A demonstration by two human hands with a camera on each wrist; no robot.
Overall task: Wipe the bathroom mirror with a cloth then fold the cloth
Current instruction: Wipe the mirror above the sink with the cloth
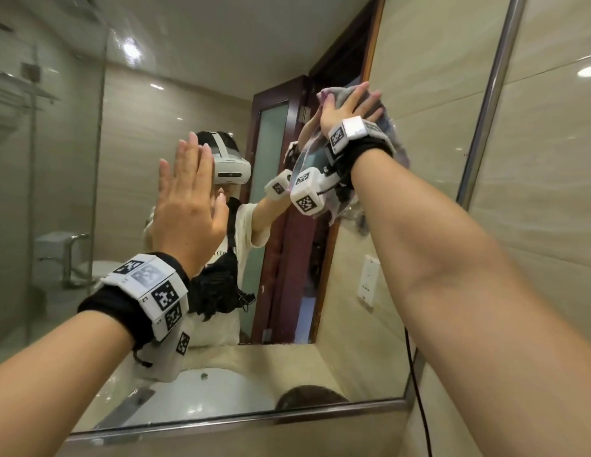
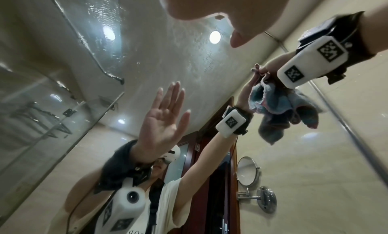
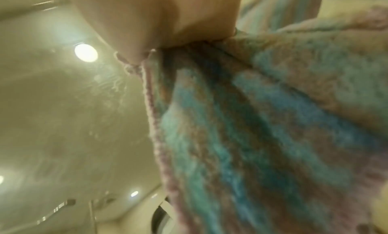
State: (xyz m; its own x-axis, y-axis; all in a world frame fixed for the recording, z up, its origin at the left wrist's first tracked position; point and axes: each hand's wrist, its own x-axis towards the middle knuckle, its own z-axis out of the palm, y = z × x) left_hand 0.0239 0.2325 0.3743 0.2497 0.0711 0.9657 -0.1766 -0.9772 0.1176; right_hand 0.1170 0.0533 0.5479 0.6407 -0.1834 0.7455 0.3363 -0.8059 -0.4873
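Observation:
The bathroom mirror (image 1: pixel 149 103) fills the wall in front of me. My right hand (image 1: pixel 348 105) is raised high near the mirror's right side, its fingers spread flat and pressing a blue, grey and pink striped cloth (image 1: pixel 394 140) against the glass. The cloth (image 2: pixel 279 108) hangs bunched below that hand and fills the right wrist view (image 3: pixel 273 121). My left hand (image 1: pixel 185 206) is held up lower on the left, palm toward the glass, fingers straight and together, holding nothing. Whether it touches the glass I cannot tell.
A steel frame (image 1: pixel 221 422) edges the mirror, with beige tiled wall (image 1: pixel 551 225) to the right. A black cable (image 1: pixel 419 390) hangs by the frame's right corner. The glass reflects a white basin (image 1: pixel 215 394), a dark wooden door (image 1: pixel 297 258), a shower screen and a round wall mirror (image 2: pixel 247 170).

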